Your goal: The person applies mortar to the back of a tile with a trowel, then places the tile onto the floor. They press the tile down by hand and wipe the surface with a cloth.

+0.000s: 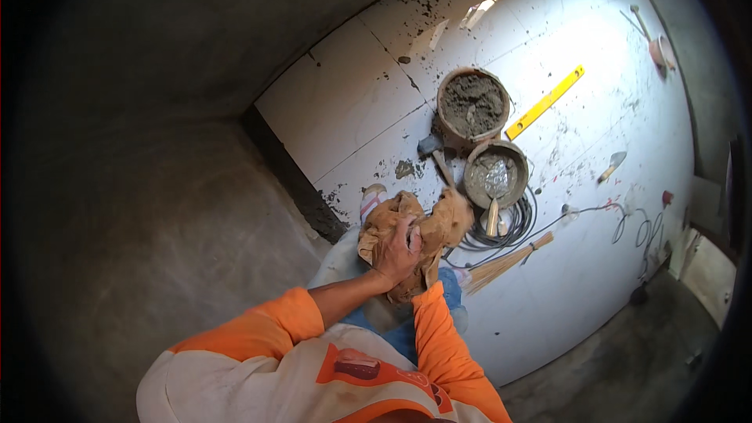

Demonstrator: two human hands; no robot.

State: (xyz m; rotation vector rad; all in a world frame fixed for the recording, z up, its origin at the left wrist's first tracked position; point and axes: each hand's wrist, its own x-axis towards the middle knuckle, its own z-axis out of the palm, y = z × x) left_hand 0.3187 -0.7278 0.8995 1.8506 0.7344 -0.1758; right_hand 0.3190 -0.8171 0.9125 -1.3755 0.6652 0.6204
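A crumpled brown cloth (450, 219) is bunched up in front of my body, above my knees. My left hand (398, 257) grips its middle, fingers curled into the folds. The orange right sleeve (439, 317) runs up to the cloth's lower edge. Beyond that, the cloth covers my right hand, so its fingers are hidden. Just past the cloth lies a hammer (431, 146) with a dark head. To its right stands a bucket (495, 174) of greyish water, with a wooden-handled tool (492, 218) leaning over its near rim.
Behind the water bucket is a bucket of wet mortar (472, 103). A yellow spirit level (546, 102), a coiled dark cable (513, 227), a bundle of thin sticks (509, 262) and a trowel (612, 166) lie on the mortar-spattered white tiles (345, 121). A rough wall rises at the left.
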